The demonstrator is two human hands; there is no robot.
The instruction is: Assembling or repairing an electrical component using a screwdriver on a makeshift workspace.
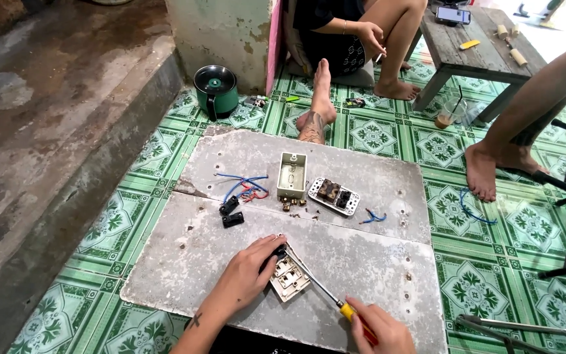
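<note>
Left hand (247, 275), lower centre of the frame: fingers curled down over the upper left edge of a cream switch plate (289, 278), grip closed on a small black part at that edge. The plate lies face down on the grey board (375, 262), directly under and just right of the fingertips.

Right hand (378, 331), bottom edge right of centre: grip clamped on the yellow-and-red handle of a screwdriver (325, 292). The shaft runs up and left, and its tip meets the switch plate beside the left fingertips.

Upper middle of the board: a cream wall box (291, 176) standing open, with a second switch frame (334, 195) fitted with dark modules touching its lower right. Blue and red wires (244, 187) lie just left of the box. Two black switch modules (230, 213) sit below those wires. Small brass parts (293, 205) are scattered under the box. A short blue wire offcut (373, 216) lies to the right.

The board rests on green patterned floor tiles (479, 288). Upper left: a green kettle (215, 90). Other people's bare legs and feet occupy the top centre and upper right. A wooden bench (476, 49) with a phone stands at upper right.
</note>
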